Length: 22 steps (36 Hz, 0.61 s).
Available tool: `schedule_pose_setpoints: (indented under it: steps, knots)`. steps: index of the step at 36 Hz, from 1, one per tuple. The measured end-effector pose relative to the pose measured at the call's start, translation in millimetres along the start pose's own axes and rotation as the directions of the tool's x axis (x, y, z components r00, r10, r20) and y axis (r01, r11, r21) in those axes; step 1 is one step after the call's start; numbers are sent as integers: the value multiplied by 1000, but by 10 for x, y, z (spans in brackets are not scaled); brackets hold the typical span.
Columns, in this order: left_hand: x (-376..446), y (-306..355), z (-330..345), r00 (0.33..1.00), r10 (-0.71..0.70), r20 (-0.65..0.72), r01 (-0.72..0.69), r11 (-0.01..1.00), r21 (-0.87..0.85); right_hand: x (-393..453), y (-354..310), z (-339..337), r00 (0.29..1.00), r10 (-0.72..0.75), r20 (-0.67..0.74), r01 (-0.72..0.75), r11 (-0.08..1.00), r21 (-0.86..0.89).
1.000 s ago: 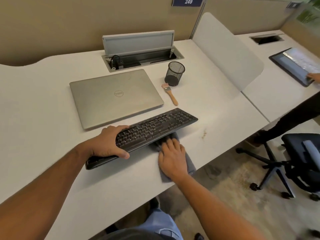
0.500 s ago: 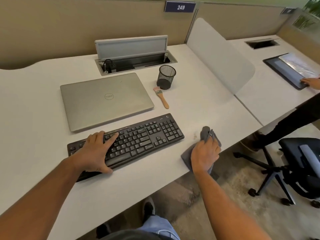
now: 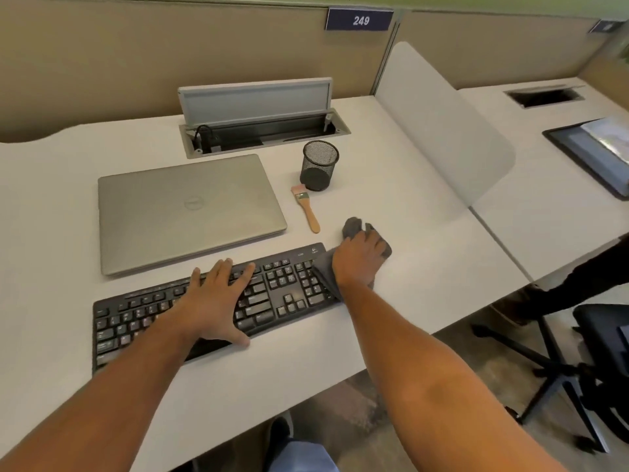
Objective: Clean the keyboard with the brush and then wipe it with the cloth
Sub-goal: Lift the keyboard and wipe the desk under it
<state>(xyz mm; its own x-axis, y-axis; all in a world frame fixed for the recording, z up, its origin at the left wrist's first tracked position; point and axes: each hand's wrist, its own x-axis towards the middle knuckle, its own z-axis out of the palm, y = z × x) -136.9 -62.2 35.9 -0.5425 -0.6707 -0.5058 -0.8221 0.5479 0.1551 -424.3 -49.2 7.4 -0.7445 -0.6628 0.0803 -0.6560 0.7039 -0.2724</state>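
Left hand (image 3: 218, 298) lies flat, fingers spread, on the keyboard (image 3: 204, 311) to steady it. Right hand (image 3: 357, 260) clutches the cloth (image 3: 352, 228) at the keyboard's right end, wiping. Brush (image 3: 308, 209) lies beyond both hands, unused.

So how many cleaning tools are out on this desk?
2. The brush lies idle between the laptop and the pen cup; the cloth is under the right hand at the keyboard's right end.
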Motion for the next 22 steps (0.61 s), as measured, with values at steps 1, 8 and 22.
schedule_pose_setpoints:
  steps: [1, 8, 22]
  knots:
    - [9, 11, -9, 1000, -6, 4, 6, 1000, 1, 8, 10, 41, 1000, 2, 23, -2, 1000, -14]
    - [-12, 24, 48, 1000, -21, -18, 21, 1000, 0, -116, 168, 97, 997, 79, 26, -78, 997, -15]
    - [-37, 32, 89, 999, 13, -37, -14, 1000, -25, -1209, 1604, -190, 918, 396, -31, -398, 915, -67]
